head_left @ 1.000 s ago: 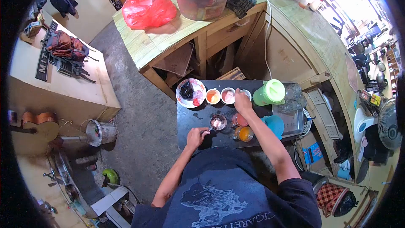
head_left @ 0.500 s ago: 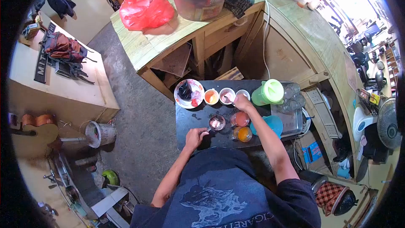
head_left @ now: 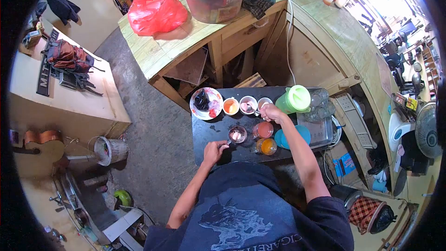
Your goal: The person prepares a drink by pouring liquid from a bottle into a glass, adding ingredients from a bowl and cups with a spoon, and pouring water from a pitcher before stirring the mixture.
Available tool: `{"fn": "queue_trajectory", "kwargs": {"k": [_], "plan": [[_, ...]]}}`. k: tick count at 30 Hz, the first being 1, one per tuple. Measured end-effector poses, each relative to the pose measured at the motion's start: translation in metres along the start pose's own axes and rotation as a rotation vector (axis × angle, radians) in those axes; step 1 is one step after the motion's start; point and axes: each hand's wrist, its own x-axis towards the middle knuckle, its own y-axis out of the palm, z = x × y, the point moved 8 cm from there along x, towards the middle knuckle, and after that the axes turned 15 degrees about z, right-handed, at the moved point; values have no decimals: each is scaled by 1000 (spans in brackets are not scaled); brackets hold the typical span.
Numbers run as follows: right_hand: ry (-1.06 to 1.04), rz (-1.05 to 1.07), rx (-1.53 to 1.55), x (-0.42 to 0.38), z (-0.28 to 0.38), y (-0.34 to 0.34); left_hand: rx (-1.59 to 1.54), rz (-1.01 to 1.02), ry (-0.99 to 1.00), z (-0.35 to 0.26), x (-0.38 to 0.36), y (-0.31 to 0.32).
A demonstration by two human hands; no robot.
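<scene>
My left hand [head_left: 214, 152] is closed on the handle of a glass mug [head_left: 237, 134] with pale and dark contents, standing on the black table [head_left: 209, 132]. My right hand [head_left: 271, 113] grips a spoon [head_left: 253, 109], its bowl end at a white cup [head_left: 248, 103] holding something pinkish. Left of that cup is one with orange contents [head_left: 230, 106]; a third white cup [head_left: 265, 102] is partly behind my right hand. Glasses of pink drink [head_left: 263, 130] and orange drink [head_left: 266, 146] stand right of the mug.
At the table's left end, a patterned plate [head_left: 216, 104] bears a black plastic bag. Farther right are a green pitcher [head_left: 293, 99], a blue bowl [head_left: 292, 136] under my forearm, upturned glasses [head_left: 319, 104] and a clear tray [head_left: 320, 132]. A wooden counter [head_left: 153, 60] rises behind.
My right hand has shifted slightly right, and the spoon now shows plainly at the pinkish cup. My left hand keeps its hold on the mug. The whole view has shifted a little.
</scene>
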Motion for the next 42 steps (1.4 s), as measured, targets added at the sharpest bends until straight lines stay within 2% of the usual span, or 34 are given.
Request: {"fn": "queue_trajectory", "kwargs": {"k": [5, 9, 11, 14, 15, 16, 18, 21, 24, 27, 30, 33, 36, 37, 40, 42], "plan": [[-17, 103, -91, -20, 11, 6, 17, 26, -19, -3, -1, -2], [-47, 149, -276, -43, 26, 21, -17, 9, 6, -5, -1, -2], [-77, 192, -384, -58, 38, 39, -10, -4, 33, -1, 0, 1], [-58, 243, -754, -66, 43, 69, -3, 0, 17, 4, 1, 1], [-55, 211, -807, -61, 32, 71, -6, 6, 1, 4, 1, 3], [-94, 126, -1029, -63, 38, 87, -11, 9, -13, 1, 0, 3], [-182, -124, -1206, -63, 26, 105, -15, 8, -39, -6, -2, -3], [-182, -243, -1456, -88, 33, 149, -44, 5, -21, -5, -3, -3], [-343, -273, -1417, -97, 30, 161, -41, -31, 33, -2, -2, -1], [-367, -265, -1334, -106, 34, 157, -38, -57, 60, 0, -2, 0], [-236, -215, -1222, -101, 26, 139, -22, -34, 25, -1, -3, 0], [-312, -178, -1026, -88, 18, 117, -5, -32, 18, -7, -5, -2], [-256, -103, -783, -79, 23, 95, -10, -23, 1, -8, -6, -4], [-177, -103, -699, -74, 24, 87, -16, -14, -9, -7, -6, -3], [-199, -147, -751, -60, 35, 71, -14, -61, 4, -3, -7, -4], [-357, -266, -782, -57, 54, 73, 6, -61, 5, 4, -7, -2]]}}
